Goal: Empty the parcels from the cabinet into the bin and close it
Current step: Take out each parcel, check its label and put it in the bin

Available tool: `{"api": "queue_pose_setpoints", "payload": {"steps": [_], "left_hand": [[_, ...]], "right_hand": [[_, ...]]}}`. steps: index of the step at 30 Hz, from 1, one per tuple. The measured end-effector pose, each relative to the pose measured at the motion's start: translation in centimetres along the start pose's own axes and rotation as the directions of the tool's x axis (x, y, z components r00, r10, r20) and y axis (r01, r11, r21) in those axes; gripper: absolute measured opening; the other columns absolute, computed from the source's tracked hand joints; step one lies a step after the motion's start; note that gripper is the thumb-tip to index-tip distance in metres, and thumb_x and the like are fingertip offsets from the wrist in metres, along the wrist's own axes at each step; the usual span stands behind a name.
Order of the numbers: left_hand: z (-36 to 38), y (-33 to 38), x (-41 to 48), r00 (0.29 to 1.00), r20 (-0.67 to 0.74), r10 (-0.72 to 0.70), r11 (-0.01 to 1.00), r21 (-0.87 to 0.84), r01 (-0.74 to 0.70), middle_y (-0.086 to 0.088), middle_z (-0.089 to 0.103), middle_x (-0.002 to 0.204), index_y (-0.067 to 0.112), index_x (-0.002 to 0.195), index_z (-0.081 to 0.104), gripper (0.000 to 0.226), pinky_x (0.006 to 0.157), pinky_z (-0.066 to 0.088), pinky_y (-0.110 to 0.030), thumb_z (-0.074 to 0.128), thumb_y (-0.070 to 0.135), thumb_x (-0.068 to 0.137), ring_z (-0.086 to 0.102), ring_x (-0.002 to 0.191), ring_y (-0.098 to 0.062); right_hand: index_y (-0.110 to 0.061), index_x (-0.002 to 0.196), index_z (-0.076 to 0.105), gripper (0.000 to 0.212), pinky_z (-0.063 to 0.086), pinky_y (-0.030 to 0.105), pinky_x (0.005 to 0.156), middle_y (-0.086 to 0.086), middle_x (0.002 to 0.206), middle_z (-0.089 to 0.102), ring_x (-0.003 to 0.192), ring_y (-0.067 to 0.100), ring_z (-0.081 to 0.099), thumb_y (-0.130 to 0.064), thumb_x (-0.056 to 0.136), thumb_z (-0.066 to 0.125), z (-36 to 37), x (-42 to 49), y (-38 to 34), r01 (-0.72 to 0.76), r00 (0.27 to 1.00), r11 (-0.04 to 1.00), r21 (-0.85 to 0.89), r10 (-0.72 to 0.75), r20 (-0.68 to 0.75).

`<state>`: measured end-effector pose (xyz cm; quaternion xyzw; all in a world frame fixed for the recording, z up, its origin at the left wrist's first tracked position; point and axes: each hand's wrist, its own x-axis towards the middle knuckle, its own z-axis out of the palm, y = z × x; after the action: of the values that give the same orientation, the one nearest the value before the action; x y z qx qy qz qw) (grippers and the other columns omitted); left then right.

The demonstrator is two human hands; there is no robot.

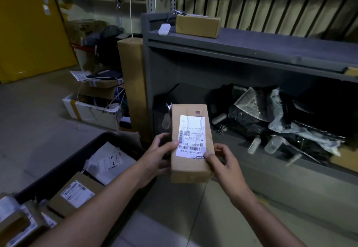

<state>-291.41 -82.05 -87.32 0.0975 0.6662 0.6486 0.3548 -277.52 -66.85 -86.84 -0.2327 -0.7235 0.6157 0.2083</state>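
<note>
The left hand (158, 150) and the right hand (222, 161) each grip one side of a brown cardboard box with a white paper label (188, 171), thumbs on top. The box is up in the air, in front of the grey metal cabinet (251, 45). Black and grey plastic bags (251, 115) lie on the cabinet's bottom shelf. The black plastic bin (81, 150) sits to the left, with flat brown and white parcels (75, 194) inside.

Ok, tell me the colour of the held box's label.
White label, black print, on brown box; head view.
</note>
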Motion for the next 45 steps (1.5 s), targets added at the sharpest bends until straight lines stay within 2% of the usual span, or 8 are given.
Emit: {"api": "queue_pose_setpoints", "payload": {"steps": [6, 12, 18, 26, 30, 34, 40, 45], "left_hand": [[-1.0, 0.5, -0.6, 0.996, 0.091, 0.004, 1.000, 0.015, -0.005, -0.004, 0.071, 0.115, 0.044, 0.119, 0.050, 0.050, 0.087, 0.057, -0.046, 0.073, 0.041, 0.075, 0.069, 0.105, -0.030], [-1.4, 0.3, -0.5, 0.983, 0.180, 0.019, 0.998, 0.057, -0.030, -0.009, 0.070, 0.119, 0.036, 0.122, 0.057, 0.074, 0.107, 0.044, -0.056, 0.077, 0.045, 0.052, 0.064, 0.115, -0.034], [-1.4, 1.0, -1.4, 0.957, 0.289, 0.031, 0.992, 0.108, -0.064, -0.011, 0.073, 0.110, 0.024, 0.125, 0.058, 0.075, 0.081, 0.056, -0.036, 0.077, 0.036, 0.054, 0.071, 0.096, -0.024], [-2.3, 2.0, -3.2, 0.918, 0.391, -0.062, 0.978, 0.209, -0.023, -0.013, 0.070, 0.119, 0.021, 0.126, 0.062, 0.064, 0.080, 0.055, -0.030, 0.074, 0.032, 0.064, 0.069, 0.098, -0.023], [-2.8, 2.5, -3.8, 0.911, 0.403, -0.088, 0.972, 0.236, -0.011, -0.014, 0.070, 0.119, 0.025, 0.129, 0.059, 0.060, 0.079, 0.057, -0.031, 0.072, 0.032, 0.071, 0.069, 0.098, -0.025], [-3.1, 2.5, -3.9, 0.934, 0.350, -0.072, 0.977, 0.215, -0.005, -0.008, 0.070, 0.121, 0.034, 0.134, 0.053, 0.064, 0.092, 0.054, -0.036, 0.073, 0.045, 0.074, 0.068, 0.109, -0.025], [-3.8, 0.9, -2.6, 0.989, -0.108, -0.102, 0.980, -0.180, 0.081, -0.011, 0.060, 0.135, 0.026, 0.136, 0.056, 0.039, 0.106, 0.038, -0.050, 0.048, 0.039, 0.100, 0.055, 0.121, -0.032], [-1.2, 1.1, -4.4, 0.984, 0.174, -0.044, 0.997, -0.061, 0.056, 0.003, 0.063, 0.130, 0.038, 0.137, 0.048, 0.062, 0.103, 0.040, -0.051, 0.073, 0.028, 0.081, 0.058, 0.120, -0.022]], "right_hand": [[-0.024, 0.098, 0.068, 0.012, 0.054, 0.041, 0.086, -0.002, 0.103, 0.073, 0.103, 0.019, 0.067, -0.030, 0.089, 0.072, -1.4, -0.9, 0.3, -0.063, 0.995, 0.995, 0.071, 0.057, 0.080], [-0.030, 0.110, 0.066, 0.041, 0.056, 0.048, 0.093, -0.006, 0.108, 0.071, 0.100, 0.013, 0.070, -0.049, 0.075, 0.070, -3.0, -1.5, 0.0, -0.141, 0.986, 0.986, 0.088, 0.132, 0.100], [-0.032, 0.121, 0.061, 0.046, 0.060, 0.032, 0.072, -0.004, 0.120, 0.066, 0.108, 0.013, 0.066, -0.043, 0.078, 0.075, -5.1, -1.6, -0.3, -0.144, 0.989, 0.970, 0.195, 0.139, 0.039], [-0.032, 0.122, 0.058, 0.072, 0.055, 0.050, 0.092, 0.004, 0.121, 0.071, 0.103, 0.029, 0.071, -0.055, 0.057, 0.080, -7.1, -1.0, 0.8, -0.356, 0.933, 0.874, 0.330, 0.312, 0.179], [-0.020, 0.131, 0.059, 0.082, 0.049, 0.053, 0.102, 0.016, 0.127, 0.066, 0.122, 0.035, 0.060, -0.055, 0.061, 0.081, -7.4, -1.3, 1.2, -0.399, 0.903, 0.874, 0.276, 0.324, 0.280], [-0.016, 0.118, 0.067, 0.090, 0.052, 0.054, 0.098, 0.023, 0.124, 0.065, 0.109, 0.034, 0.066, -0.052, 0.040, 0.095, -7.2, -1.6, 0.9, -0.359, 0.923, 0.886, 0.293, 0.293, 0.248], [-0.017, 0.119, 0.062, 0.081, 0.061, 0.045, 0.079, 0.019, 0.110, 0.072, 0.093, 0.030, 0.072, -0.036, 0.046, 0.092, -6.6, -1.8, -0.2, -0.311, 0.943, 0.773, 0.552, 0.322, 0.080], [-0.015, 0.132, 0.055, 0.078, 0.059, 0.048, 0.084, 0.018, 0.119, 0.070, 0.095, 0.030, 0.071, -0.031, 0.062, 0.086, -5.1, -2.7, -1.3, -0.261, 0.958, 0.715, 0.649, 0.274, 0.084]]}}
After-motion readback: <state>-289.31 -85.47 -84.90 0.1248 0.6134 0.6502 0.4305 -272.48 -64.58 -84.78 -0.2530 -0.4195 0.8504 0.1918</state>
